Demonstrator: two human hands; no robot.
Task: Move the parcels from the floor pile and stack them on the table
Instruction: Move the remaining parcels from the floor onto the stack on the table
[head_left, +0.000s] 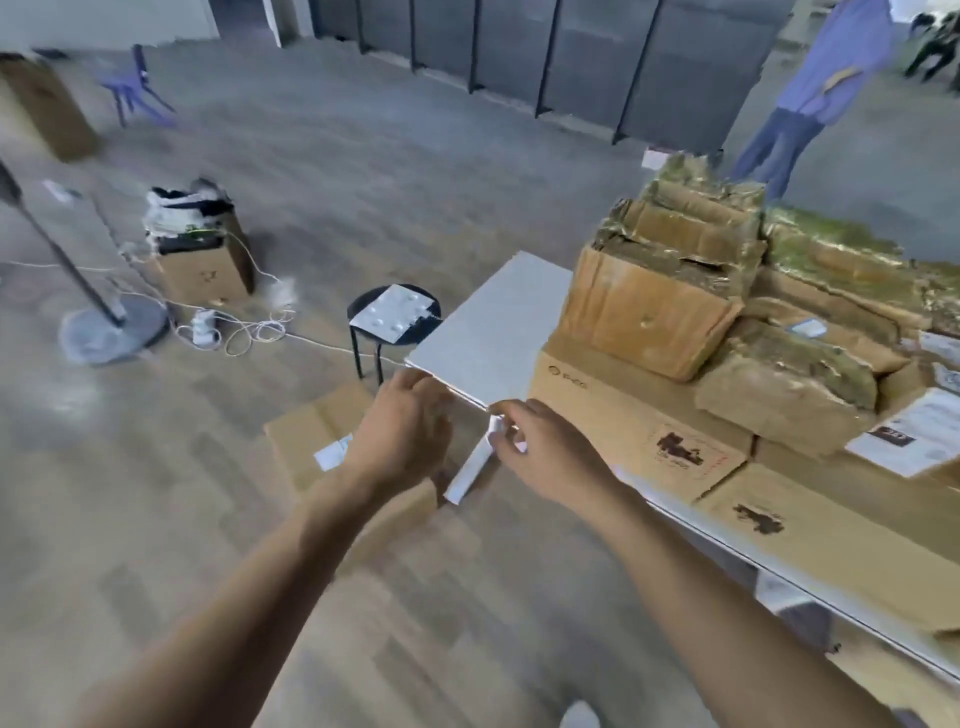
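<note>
between loads: left hand (410, 415) at the worktop (493, 322) corner, fingers loosely bent and holding nothing; right hand (540, 447) beside the edge, fingers bent, grip not discernible. stacked parcels (675, 312) on the worktop, floor parcel (322, 431) just below the hands; next, probably, reaching down to grip it at both sides. logo (569, 375), dark stamps (680, 449) and white labels (904, 441) too blurred to read.
</note>
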